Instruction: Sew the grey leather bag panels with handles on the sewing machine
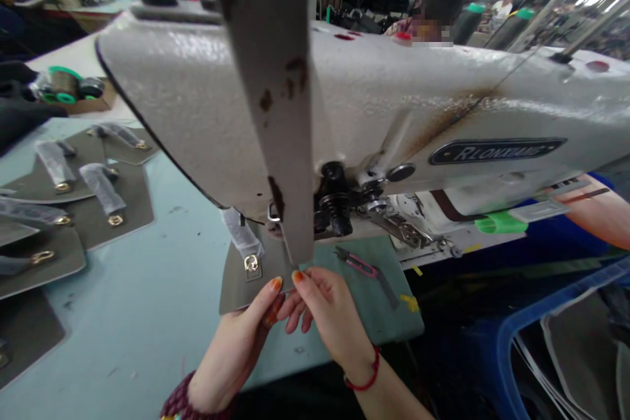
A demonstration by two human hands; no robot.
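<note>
1 taupe leather panel (239, 295) with 1 brass buckle (252, 265)

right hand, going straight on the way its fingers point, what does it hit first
Probably the lower end of the grey metal strip hanging before the sewing machine head, just past the right hand's fingertips; depth is unclear.

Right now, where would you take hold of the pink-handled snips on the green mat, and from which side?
Grip the pink handle of the thread snips at its middle, coming from the near right with the right hand, just below them. They lie flat on the green mat, metal tips pointing left, so that approach stays clear of the blades.
</note>
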